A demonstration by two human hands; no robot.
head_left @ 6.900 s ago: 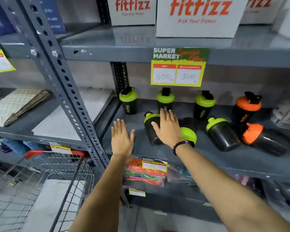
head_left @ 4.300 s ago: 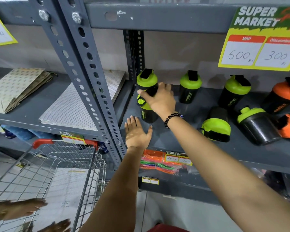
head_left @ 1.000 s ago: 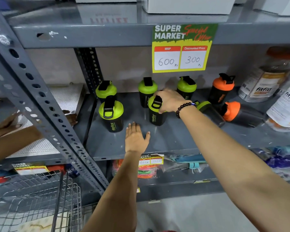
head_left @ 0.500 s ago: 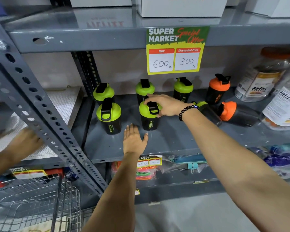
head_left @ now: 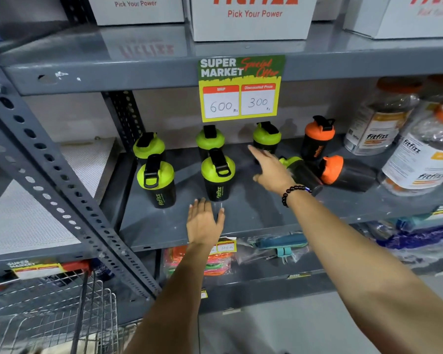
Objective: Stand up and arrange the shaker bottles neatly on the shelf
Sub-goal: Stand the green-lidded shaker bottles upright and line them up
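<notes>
Mid-job, I'd say: right hand (head_left: pixel 273 172) empty w/ fingers spread, reaching for the tipped green bottle (head_left: pixel 301 175) just right of the price sign (head_left: pixel 241 89) & below it, left hand (head_left: pixel 205 223) flat on shelf (head_left: pixel 253 213), open; next it needs gripping & standing upright.

1. The shelf (head_left: pixel 241 215) is grey painted metal, smooth with a dull sheen
2. The shaker bottles (head_left: pixel 216 178) are dark plastic with glossy green or orange lids
3. The price sign (head_left: pixel 241 89) is printed paper
4. The jars (head_left: pixel 420 162) are clear glossy plastic
</notes>
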